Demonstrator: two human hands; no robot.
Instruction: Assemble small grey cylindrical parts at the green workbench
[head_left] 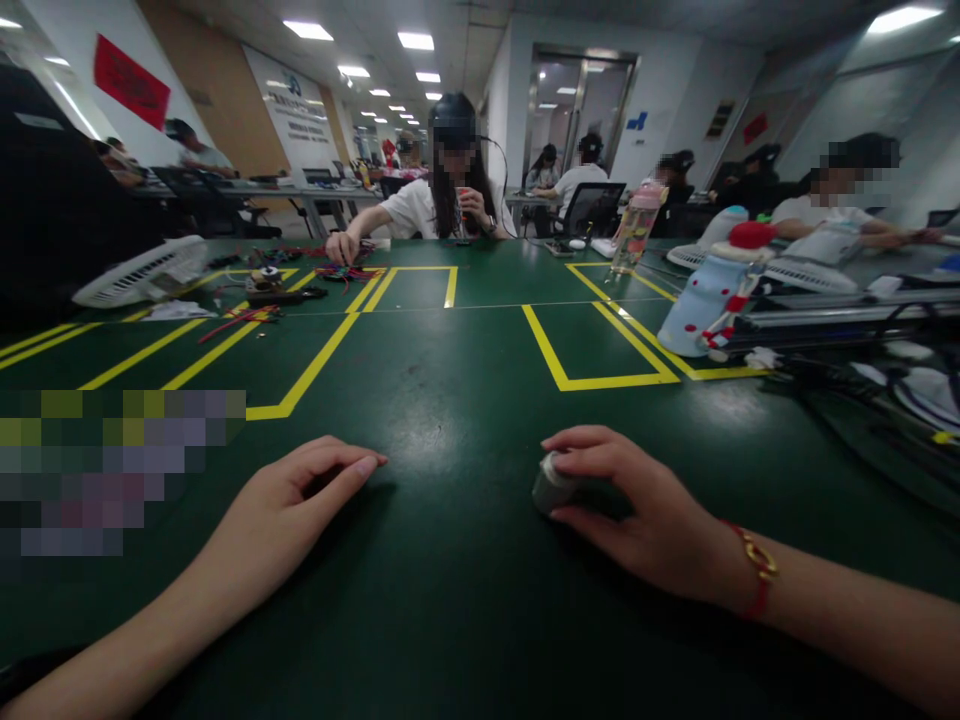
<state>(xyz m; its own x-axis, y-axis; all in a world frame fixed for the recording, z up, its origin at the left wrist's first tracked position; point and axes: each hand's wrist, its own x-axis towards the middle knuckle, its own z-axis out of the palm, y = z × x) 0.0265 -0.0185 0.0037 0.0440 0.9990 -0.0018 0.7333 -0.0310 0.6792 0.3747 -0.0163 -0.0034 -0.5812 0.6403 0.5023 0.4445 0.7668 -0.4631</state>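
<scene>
My right hand (634,500) curls around a small grey cylinder (552,488), thumb low on the near side and fingers at its top. The cylinder has a paler top edge and stands slightly tilted at the green table (457,560); I cannot tell its exact kind. A red string bracelet with a gold piece (761,560) circles my right wrist. To the left, my left hand (311,490) hovers low or rests on the tabletop. Its thumb and fingers come together at the tips, with nothing visible between them.
Yellow tape (619,383) marks outlines on the table. A blue bottle with a red top (694,300) and dark cables (847,400) lie right. Wires (240,320) and a white fan (142,275) are left. Across sits a person (405,205), one hand over wires. A blurred patch covers the left.
</scene>
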